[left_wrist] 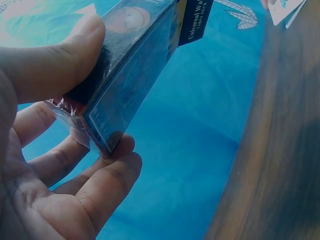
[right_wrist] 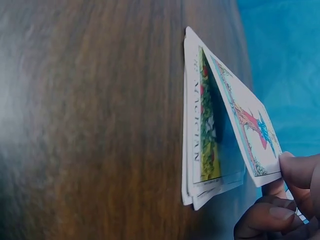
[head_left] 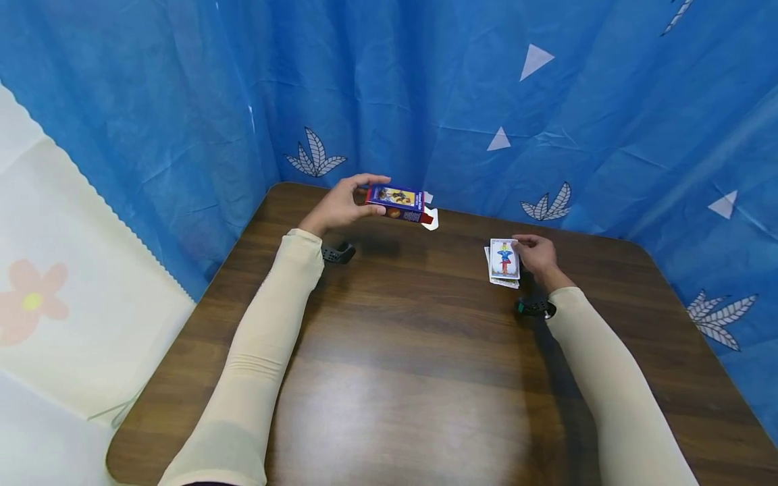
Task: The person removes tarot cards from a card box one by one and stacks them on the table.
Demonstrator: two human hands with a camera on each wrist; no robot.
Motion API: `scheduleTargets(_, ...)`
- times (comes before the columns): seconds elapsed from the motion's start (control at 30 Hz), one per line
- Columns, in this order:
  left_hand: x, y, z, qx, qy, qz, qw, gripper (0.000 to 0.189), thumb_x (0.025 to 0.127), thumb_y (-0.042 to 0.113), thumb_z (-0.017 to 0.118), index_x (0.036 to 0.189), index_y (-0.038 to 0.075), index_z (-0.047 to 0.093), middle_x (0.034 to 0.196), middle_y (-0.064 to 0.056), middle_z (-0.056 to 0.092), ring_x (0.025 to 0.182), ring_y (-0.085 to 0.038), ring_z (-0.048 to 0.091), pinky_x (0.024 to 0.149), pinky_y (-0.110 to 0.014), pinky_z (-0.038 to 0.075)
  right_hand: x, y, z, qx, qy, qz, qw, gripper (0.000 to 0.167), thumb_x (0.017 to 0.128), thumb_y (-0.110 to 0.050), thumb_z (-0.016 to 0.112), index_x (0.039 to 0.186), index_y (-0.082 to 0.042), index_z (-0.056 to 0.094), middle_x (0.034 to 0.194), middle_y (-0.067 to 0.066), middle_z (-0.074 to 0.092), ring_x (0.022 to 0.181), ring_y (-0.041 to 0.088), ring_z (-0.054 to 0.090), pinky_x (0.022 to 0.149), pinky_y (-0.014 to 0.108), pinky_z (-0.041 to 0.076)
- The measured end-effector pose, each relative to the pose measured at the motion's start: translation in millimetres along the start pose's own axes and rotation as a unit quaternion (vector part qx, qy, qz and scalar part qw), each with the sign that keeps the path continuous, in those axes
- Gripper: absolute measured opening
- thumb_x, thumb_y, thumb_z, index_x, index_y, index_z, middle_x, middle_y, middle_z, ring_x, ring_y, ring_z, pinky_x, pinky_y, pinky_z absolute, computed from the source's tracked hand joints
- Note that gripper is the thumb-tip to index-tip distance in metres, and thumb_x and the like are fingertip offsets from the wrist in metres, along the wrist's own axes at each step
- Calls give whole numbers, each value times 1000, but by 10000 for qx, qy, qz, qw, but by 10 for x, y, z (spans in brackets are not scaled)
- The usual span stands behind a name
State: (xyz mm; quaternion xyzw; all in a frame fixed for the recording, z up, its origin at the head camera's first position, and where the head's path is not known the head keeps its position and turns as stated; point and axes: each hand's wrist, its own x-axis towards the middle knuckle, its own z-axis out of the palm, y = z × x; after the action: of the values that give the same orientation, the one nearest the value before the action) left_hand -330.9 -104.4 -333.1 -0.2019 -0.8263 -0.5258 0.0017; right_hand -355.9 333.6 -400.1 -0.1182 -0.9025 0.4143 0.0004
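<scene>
My left hand [head_left: 342, 204] grips a tarot card box [head_left: 395, 197] above the far part of the table, thumb on one face and fingers at its end. The box lies roughly sideways, its flaps [head_left: 432, 219] open toward the right. In the left wrist view, clear wrap covers the box's near end [left_wrist: 70, 112]. My right hand [head_left: 537, 255] pinches one tarot card [right_wrist: 250, 122] by its edge, tilted up over a small stack of cards on the table. On the stack's top, a card marked "Magician" [right_wrist: 197, 125] shows partly beneath the lifted one.
The brown wooden table [head_left: 413, 324] has rounded corners. A blue curtain [head_left: 401, 88] with leaf and triangle prints hangs behind it, and a pale flowered cloth [head_left: 91, 270] is on the left. Black wrist devices [head_left: 338, 253] sit under both wrists.
</scene>
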Motion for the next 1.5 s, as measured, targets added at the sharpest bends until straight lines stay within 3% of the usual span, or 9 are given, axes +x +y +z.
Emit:
scheduleTargets(0.13,10,14,0,-83,-22,13,10000,60,86,28,77,141,22,54,144,-9,49,120,-30,55,103,-43,51,-12,-4,-17,-144,-48,-49,9999,39,102,-24,51,136,-6,58,138,20,54,112,26,52,78,25,44)
scheduleTargets(0.4,16,-2,-4,-28,-19,-18,10000,60,85,28,77,141,22,54,144,-9,49,121,-30,54,103,-44,50,-6,-9,6,-189,-185,36,9996,38,101,-23,54,134,-5,59,137,21,54,113,28,51,83,30,44)
scheduleTargets(0.63,1,-14,-2,4,1,-85,10000,61,85,30,77,141,23,54,144,-8,49,120,-29,54,102,-43,51,-5,-6,34,-352,-249,211,9988,36,101,-20,53,132,-4,60,139,23,52,117,33,48,97,44,45)
scheduleTargets(0.9,8,-11,-6,-4,-35,-57,10000,60,86,29,77,141,22,54,144,-8,50,120,-29,55,102,-43,51,-9,-5,43,-595,-247,272,9976,35,100,-20,54,130,-3,61,136,24,52,116,34,47,93,43,46)
scheduleTargets(1.13,16,-25,-15,-85,-51,31,9999,60,86,27,77,141,20,54,144,-9,50,121,-31,55,103,-44,50,-9,-15,50,-761,-385,247,9961,33,100,-20,54,128,-3,62,134,24,53,116,37,47,101,49,43)
scheduleTargets(1.5,18,-20,-16,-96,-52,-19,9999,60,85,28,77,140,21,55,145,-9,49,121,-31,55,103,-43,50,12,-11,62,-924,-485,279,9941,32,101,-20,53,127,-3,62,134,24,51,117,38,45,103,52,41)
